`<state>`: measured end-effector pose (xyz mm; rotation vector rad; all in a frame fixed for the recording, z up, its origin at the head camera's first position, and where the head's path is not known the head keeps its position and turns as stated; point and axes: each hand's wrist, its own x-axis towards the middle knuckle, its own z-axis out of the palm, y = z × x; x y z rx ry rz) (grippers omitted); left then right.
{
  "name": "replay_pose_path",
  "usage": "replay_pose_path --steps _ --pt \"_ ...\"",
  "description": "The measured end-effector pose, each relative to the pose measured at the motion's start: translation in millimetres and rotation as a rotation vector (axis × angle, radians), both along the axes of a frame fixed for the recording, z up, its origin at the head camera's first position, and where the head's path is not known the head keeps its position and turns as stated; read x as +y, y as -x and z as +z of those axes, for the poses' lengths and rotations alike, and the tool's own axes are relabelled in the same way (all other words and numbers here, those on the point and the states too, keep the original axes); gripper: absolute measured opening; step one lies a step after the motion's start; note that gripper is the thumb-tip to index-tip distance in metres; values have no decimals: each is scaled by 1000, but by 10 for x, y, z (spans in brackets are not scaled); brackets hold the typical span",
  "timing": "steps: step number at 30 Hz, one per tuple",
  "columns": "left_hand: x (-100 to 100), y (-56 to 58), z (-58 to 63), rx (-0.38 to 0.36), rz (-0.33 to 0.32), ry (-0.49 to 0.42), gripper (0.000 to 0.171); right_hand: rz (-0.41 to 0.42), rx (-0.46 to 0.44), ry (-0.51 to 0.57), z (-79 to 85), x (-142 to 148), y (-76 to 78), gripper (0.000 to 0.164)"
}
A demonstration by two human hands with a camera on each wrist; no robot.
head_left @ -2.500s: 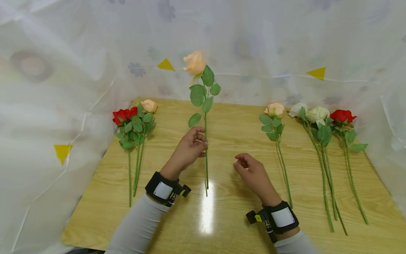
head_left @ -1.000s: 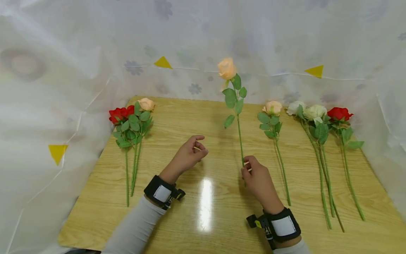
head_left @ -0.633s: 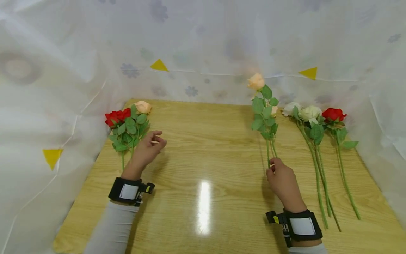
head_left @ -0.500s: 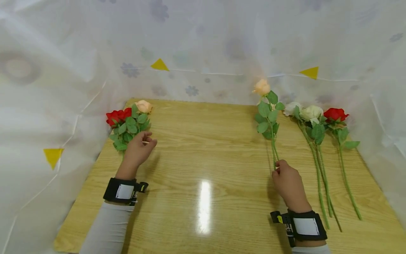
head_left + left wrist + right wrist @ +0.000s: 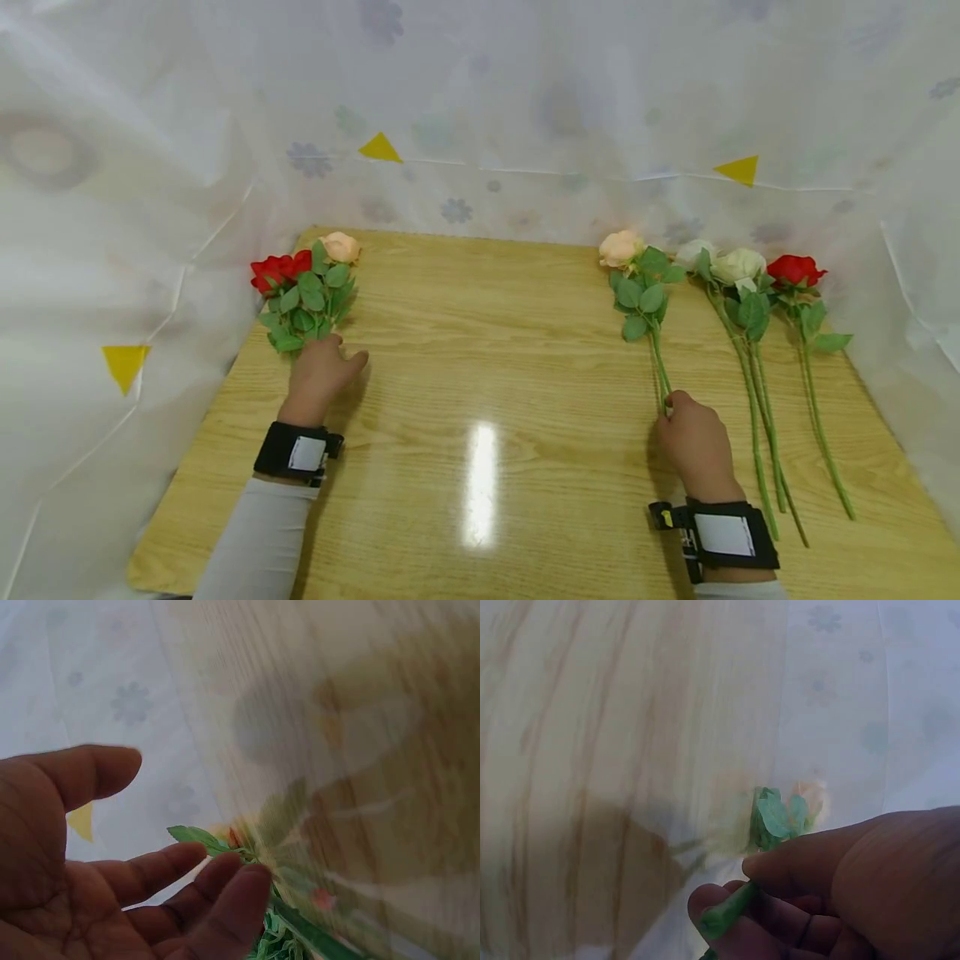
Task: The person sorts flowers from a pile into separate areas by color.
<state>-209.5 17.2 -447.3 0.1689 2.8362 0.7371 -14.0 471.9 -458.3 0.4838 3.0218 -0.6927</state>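
Note:
My right hand pinches the green stem of a peach rose low down, between thumb and fingers. That rose lies over a second peach rose at the table's right; the second bloom is hidden beneath it. My left hand is over the stems of the left bunch, made up of red roses and a peach rose. In the left wrist view its thumb stands apart and the fingers reach loosely by the green leaves, holding nothing.
White roses and a red rose lie at the right with their stems toward the front. The wooden table meets a pale patterned plastic sheet at the back, marked with yellow triangles.
The peach rose passed from my left hand to my right, moved rightward and was lowered onto the other peach rose. My left hand went left to the red and peach bunch.

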Motion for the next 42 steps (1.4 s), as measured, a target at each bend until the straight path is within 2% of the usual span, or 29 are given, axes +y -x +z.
replay_pose_path --steps 3,7,11,15,21,32,39,42 --pt "-3 5 -4 -15 -32 47 62 -4 -40 -18 -13 -3 -12 28" --pt "-33 18 -8 -23 -10 44 62 -8 -75 -38 -23 -11 -11 27" --pt "-65 30 -5 6 32 46 61 -8 -84 -42 -19 -16 -4 25" --pt "-72 33 0 36 32 50 59 -15 -93 -36 -6 -17 -5 24" --pt "-77 45 -24 15 35 56 54 -25 -86 -27 30 -24 3 28" --pt "-93 126 -100 -64 -55 108 48 -28 -67 -29 31 -47 -16 32" --pt "-83 159 -102 -99 -60 39 57 -43 -70 -1 56 -60 -17 37" --pt "-43 157 -82 -88 -66 -15 55 -58 -51 17 60 -59 -15 39"
